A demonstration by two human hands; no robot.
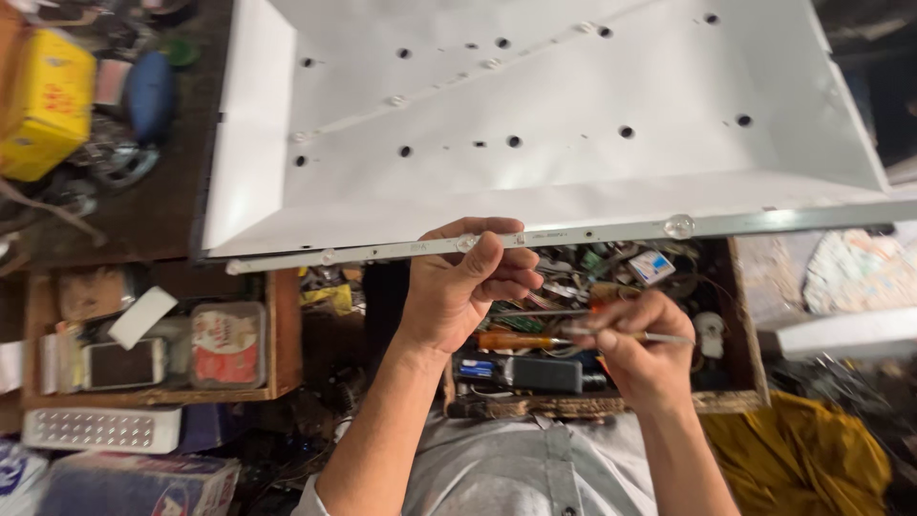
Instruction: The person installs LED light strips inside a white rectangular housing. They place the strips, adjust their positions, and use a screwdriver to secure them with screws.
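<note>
One large white panel [535, 124] filled the surface ahead of us. Along its near edge ran a thin light strip [573, 232], pinched by our left hand [458, 287]. Our right hand [635, 349] gripped a slim tool [659, 336] above a cluttered wooden tray [750, 354].

Single head-worn view, looking steeply down from above the person's chest onto the cluttered tabletop [143, 215]. The camera sits close: the forearms enter from the bottom edge, and the left hand [463, 287] and right hand [640, 349] fill the lower centre. The white backlight panel [573, 105] spans the upper frame, cut off at the top edge. Wooden trays [282, 334] lie nearest the body.
</note>
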